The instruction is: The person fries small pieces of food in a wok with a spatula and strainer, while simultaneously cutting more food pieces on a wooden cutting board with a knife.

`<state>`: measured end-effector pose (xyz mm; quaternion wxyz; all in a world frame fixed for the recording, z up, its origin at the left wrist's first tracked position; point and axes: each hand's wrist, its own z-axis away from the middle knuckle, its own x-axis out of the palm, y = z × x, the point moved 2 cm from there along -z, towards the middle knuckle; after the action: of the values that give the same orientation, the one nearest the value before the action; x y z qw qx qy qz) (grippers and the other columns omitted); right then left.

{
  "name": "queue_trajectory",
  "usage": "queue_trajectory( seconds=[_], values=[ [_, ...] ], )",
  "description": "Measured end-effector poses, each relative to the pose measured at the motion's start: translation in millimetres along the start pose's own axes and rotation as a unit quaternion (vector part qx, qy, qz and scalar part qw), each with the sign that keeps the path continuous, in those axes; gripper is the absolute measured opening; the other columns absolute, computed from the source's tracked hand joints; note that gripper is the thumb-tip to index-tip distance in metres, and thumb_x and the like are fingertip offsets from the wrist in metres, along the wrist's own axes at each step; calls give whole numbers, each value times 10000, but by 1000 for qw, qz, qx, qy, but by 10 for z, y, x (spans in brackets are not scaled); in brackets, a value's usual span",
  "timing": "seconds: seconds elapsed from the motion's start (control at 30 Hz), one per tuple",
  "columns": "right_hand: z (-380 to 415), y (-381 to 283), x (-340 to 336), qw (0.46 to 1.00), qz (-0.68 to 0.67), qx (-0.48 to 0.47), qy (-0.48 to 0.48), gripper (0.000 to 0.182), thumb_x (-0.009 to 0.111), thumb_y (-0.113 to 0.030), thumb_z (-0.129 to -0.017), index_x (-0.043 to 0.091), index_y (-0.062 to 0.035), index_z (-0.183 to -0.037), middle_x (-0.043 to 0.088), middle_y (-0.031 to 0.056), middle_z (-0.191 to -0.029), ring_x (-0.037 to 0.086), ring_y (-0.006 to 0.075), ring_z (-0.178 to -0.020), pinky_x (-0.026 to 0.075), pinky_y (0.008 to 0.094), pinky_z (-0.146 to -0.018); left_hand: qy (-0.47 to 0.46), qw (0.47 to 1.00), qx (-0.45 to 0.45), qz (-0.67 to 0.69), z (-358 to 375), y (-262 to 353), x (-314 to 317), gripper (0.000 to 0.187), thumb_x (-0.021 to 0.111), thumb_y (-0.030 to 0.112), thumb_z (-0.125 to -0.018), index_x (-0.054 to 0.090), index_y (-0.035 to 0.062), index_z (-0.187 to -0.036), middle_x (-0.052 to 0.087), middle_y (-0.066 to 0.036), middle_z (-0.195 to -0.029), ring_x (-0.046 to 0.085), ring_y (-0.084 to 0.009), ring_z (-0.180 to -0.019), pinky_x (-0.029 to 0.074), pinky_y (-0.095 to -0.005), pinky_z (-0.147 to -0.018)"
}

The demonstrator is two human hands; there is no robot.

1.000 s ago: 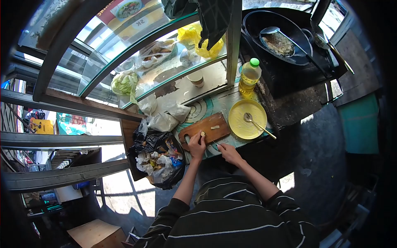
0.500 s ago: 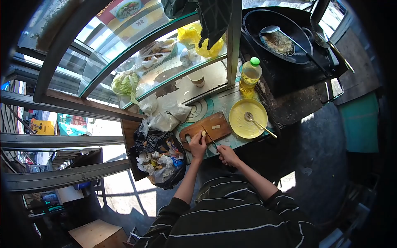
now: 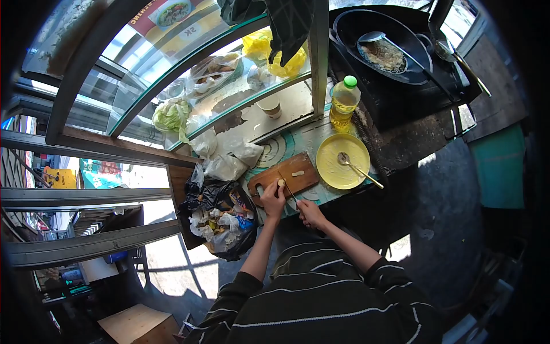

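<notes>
A wooden cutting board (image 3: pixel 307 164) with a handle hole lies on the worktop. My left hand (image 3: pixel 273 200) is over its left part, fingertips pinched on a small pale piece of food (image 3: pixel 281 182). My right hand (image 3: pixel 311 214) grips a knife (image 3: pixel 290 191) at the board's near edge, its thin blade slanting across the board right beside the left fingertips. Another whitish piece (image 3: pixel 298 173) rests on the wood to the right of the blade. Beside the board sits a yellow plate (image 3: pixel 332 177) with a metal spoon (image 3: pixel 360 171) in it.
Behind the plate stands an oil bottle (image 3: pixel 345 103) with a green cap. A black wok (image 3: pixel 349 28) with frying food and a ladle is at the back right. Left of the board are a trash bag (image 3: pixel 212 198) and white plastic bags (image 3: pixel 224 167). A glass cabinet (image 3: pixel 229 117) rises behind.
Both hands keep their hold over the board, with only a slight shift of the knife and fingers. The whole view has moved a little.
</notes>
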<state>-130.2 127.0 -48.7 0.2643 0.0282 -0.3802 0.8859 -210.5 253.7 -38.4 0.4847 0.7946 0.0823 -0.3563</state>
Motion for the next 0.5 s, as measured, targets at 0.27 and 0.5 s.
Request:
queue_trajectory(
  seconds=[0.27, 0.5],
  values=[
    [173, 164, -200, 998, 65, -17, 6, 315, 390, -355, -921, 468, -72, -804, 407, 23, -534, 346, 88, -361, 284, 232, -330, 0, 1000, -16, -5, 3, -5, -13, 225, 610, 82, -767, 620, -20, -968, 628, -182, -878, 617, -309, -804, 472, -338, -714],
    [224, 80, -404, 999, -23, 34, -8, 332, 394, -377, -916, 479, -74, -807, 393, 17, -536, 332, 86, -376, 283, 225, -336, -84, 995, 46, 18, -66, -134, -80, 297, 558, 45, -796, 566, 4, -1089, 593, -190, -1001, 562, -338, -926, 437, -375, -789]
  ],
)
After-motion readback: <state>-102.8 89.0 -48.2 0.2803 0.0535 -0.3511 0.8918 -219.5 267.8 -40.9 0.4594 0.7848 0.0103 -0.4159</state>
